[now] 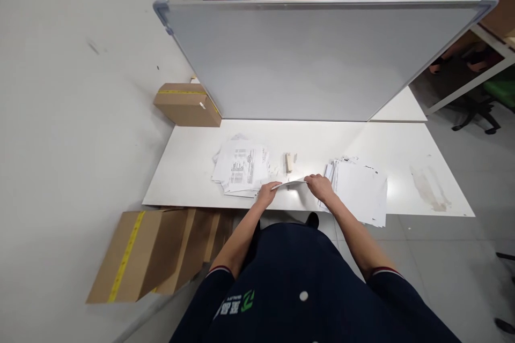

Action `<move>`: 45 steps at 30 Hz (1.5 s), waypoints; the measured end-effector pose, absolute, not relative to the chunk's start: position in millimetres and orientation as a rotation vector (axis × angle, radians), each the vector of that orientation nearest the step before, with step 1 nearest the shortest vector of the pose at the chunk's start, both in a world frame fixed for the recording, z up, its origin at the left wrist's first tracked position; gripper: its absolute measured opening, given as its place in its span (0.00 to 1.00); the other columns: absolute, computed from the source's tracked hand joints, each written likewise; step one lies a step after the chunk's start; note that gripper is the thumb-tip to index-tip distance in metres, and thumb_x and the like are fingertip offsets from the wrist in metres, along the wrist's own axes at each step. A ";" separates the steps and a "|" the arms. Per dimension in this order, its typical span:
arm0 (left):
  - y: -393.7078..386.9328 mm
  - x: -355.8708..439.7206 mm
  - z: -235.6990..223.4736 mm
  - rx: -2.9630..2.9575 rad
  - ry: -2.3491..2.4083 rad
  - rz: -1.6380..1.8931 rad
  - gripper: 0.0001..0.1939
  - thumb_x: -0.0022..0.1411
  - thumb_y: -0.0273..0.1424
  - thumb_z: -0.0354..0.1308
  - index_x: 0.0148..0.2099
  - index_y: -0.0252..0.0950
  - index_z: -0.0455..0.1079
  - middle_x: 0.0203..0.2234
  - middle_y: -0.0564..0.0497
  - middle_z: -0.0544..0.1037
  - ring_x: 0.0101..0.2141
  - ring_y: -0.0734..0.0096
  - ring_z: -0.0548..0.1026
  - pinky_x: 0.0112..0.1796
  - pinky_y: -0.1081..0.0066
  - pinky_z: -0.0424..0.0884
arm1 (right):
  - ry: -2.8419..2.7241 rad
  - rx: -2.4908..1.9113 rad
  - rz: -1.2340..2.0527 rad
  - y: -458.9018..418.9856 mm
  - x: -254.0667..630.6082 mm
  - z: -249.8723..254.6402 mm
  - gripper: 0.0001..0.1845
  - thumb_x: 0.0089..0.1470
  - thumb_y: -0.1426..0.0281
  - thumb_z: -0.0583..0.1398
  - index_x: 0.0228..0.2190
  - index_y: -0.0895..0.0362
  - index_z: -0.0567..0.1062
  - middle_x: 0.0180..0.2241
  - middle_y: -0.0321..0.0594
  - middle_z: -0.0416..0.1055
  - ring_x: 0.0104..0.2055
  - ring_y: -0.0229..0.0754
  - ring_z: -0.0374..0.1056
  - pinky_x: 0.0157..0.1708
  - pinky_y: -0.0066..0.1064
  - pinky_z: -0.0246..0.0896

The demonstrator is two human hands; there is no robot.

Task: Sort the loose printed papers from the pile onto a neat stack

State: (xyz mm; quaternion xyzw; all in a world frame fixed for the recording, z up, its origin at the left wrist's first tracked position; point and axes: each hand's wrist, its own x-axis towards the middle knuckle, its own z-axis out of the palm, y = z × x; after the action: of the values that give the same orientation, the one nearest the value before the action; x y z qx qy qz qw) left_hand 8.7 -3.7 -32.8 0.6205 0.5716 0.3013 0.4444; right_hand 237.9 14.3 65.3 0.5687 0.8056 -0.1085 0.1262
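Between my two hands a white paper sheet [293, 183] is held up edge-on over the table's front edge; whether it is one sheet or several I cannot tell. My left hand [267, 193] grips its left end, close to a pile of printed papers [242, 167]. At its right end, my right hand [319, 186] has fingers closed on the paper, beside a spread stack of mostly blank-looking sheets [360, 191]. A small beige stapler-like object [288, 163] lies on the table just beyond the held paper.
The white table [406, 155] has a brownish smudge on its right side. A whiteboard panel [298, 64] stands along its back edge. One cardboard box [187, 105] sits at the back left; more cardboard boxes [124, 257] are below the front left. A wall [80, 118] closes the left side.
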 end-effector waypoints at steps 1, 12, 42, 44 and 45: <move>-2.6 9.0 -32.8 1.549 1.417 0.740 0.12 0.57 0.29 0.51 0.42 0.38 0.73 0.43 0.49 0.76 0.45 0.67 0.72 0.49 0.65 0.67 | 2.341 1.668 -0.324 14.4 237.7 63.1 0.14 0.57 0.72 0.48 0.40 0.54 0.71 0.37 0.44 0.71 0.40 0.45 0.63 0.31 0.30 0.54; 8.3 9.1 -5.8 1.390 1.506 0.676 0.16 0.56 0.38 0.50 0.40 0.34 0.72 0.35 0.48 0.78 0.38 0.63 0.74 0.40 0.67 0.69 | 2.359 1.845 -0.752 25.6 255.6 64.8 0.14 0.57 0.67 0.49 0.35 0.54 0.73 0.32 0.41 0.72 0.34 0.41 0.65 0.30 0.28 0.54; 47.0 47.8 -3.8 1.840 1.625 0.221 0.26 0.59 0.24 0.42 0.60 0.40 0.56 0.47 0.42 0.68 0.48 0.58 0.66 0.48 0.62 0.61 | 0.764 2.634 -2.239 -46.0 284.5 -16.2 0.18 0.48 0.65 0.56 0.42 0.60 0.67 0.32 0.43 0.72 0.28 0.38 0.68 0.21 0.26 0.66; 50.2 50.6 -3.1 1.870 1.621 0.146 0.28 0.58 0.22 0.41 0.61 0.43 0.54 0.47 0.43 0.67 0.47 0.58 0.66 0.46 0.63 0.62 | 0.743 2.649 -2.248 -40.8 281.4 -18.7 0.19 0.48 0.65 0.57 0.42 0.60 0.66 0.33 0.43 0.71 0.28 0.38 0.68 0.21 0.26 0.66; 51.3 51.7 -2.7 1.877 1.618 0.110 0.29 0.57 0.21 0.42 0.61 0.44 0.54 0.46 0.43 0.67 0.46 0.58 0.66 0.45 0.63 0.62 | 0.733 2.654 -2.252 -38.7 280.2 -19.5 0.20 0.48 0.65 0.57 0.43 0.60 0.66 0.34 0.44 0.71 0.28 0.38 0.68 0.21 0.27 0.66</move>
State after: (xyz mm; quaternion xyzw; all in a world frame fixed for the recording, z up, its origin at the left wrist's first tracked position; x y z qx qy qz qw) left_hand 51.7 51.3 -2.7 0.7158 0.6169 0.0418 0.3246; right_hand 280.2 -38.7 -19.5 0.7301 0.2018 -0.6195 -0.2060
